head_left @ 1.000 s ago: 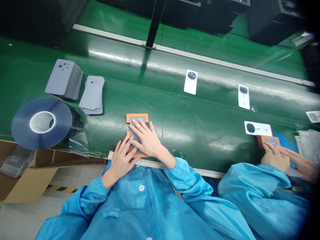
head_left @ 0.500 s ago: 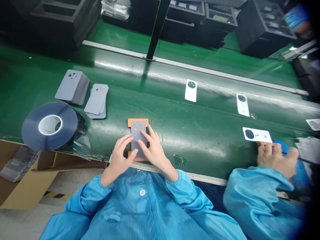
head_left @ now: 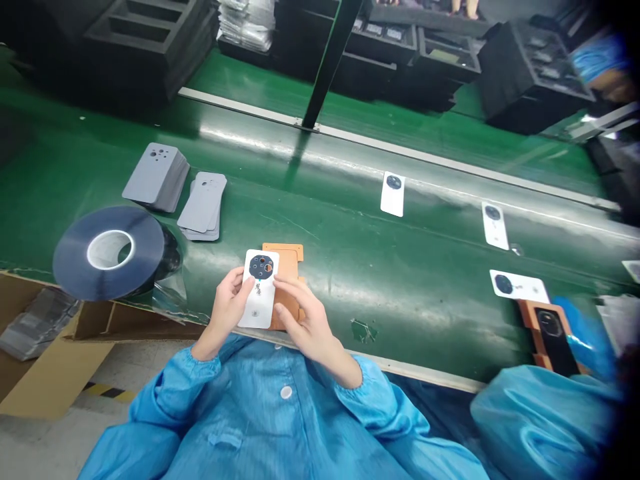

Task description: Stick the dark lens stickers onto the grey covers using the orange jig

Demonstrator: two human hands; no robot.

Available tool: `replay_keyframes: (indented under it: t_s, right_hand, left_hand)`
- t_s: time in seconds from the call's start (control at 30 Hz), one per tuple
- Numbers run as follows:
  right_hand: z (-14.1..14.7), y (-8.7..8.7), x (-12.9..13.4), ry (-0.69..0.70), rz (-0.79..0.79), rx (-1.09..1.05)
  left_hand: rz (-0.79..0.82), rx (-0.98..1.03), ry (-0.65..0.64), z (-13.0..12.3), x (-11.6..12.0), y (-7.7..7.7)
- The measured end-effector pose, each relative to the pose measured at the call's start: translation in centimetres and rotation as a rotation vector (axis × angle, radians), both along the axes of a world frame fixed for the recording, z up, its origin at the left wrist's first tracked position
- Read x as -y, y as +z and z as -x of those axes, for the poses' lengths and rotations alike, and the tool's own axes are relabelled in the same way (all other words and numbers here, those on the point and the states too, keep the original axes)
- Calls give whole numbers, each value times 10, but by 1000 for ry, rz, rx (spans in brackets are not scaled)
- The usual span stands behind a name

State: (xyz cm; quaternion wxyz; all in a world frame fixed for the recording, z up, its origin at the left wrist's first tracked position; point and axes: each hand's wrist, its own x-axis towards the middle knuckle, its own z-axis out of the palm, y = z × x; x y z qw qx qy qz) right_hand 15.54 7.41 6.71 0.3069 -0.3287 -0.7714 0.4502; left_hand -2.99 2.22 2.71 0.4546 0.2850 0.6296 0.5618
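A white panel (head_left: 261,303) with a dark round camera print and small black marks is tilted over the left part of an orange fixture (head_left: 287,263). My left hand (head_left: 227,308) grips the panel's left edge, thumb on its face. On the other side, my right hand (head_left: 307,317) has its fingers apart, with the index fingertip at the panel's right edge and the thumb over the fixture. Whether the right hand bears any of the panel's weight is not clear.
Grey panel stacks (head_left: 156,175) (head_left: 203,203) and a film roll (head_left: 75,257) lie left. White panels (head_left: 393,200) (head_left: 495,230) (head_left: 530,288) are at right, by another person's blue sleeve (head_left: 545,420) and an orange fixture holding a dark panel (head_left: 555,340).
The grey face on my fixture has given way to the white printed one, lifted and shifted left in my left hand. The neighbour's hand has left the right-hand fixture, uncovering a dark panel.
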Motion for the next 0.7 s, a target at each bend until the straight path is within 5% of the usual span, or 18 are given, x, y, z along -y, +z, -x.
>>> replay_keyframes:
  t_s: [0.13,0.3,0.4,0.7]
  right_hand:
    - [3,-16,-8,-79,71,98]
    - [8,-25,-15,92,525,22]
    - [15,-33,-39,73,614,-66]
    - [48,-53,-255,-414,228,171]
  left_hand:
    - [7,109,63,4,-4,0]
    - [-21,173,142,10,-11,3]
    - [-39,171,165,19,-14,4]
    - [-85,-153,234,59,16,10]
